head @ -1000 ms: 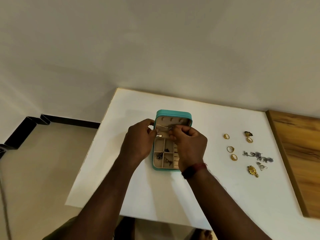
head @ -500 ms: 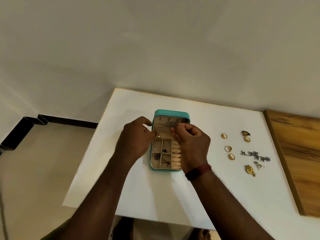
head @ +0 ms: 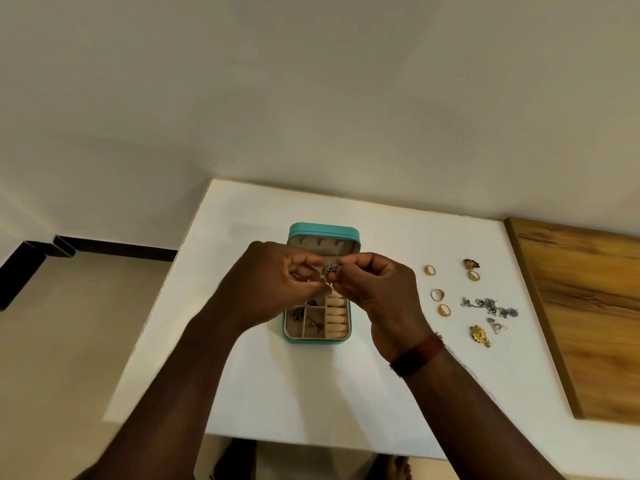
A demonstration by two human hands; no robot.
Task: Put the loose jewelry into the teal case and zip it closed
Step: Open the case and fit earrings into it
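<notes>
The teal case [head: 323, 233] lies open at the middle of the desk [head: 311, 393], with a few pieces in its left compartments. Above it, the left hand [head: 273, 282] and right hand [head: 377, 289] both pinch one small silver piece [head: 330, 269]. Gold rings [head: 437, 294] and other loose jewelry [head: 490, 306] wait near the desk's right edge, and zipping is not yet done. The strip between case and rings looks wide enough to reach across.

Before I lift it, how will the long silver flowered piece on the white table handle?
The long silver flowered piece looks linked, so it probably droops if pinched at one end. Lying flat, it seems light and unlikely to roll.
</notes>
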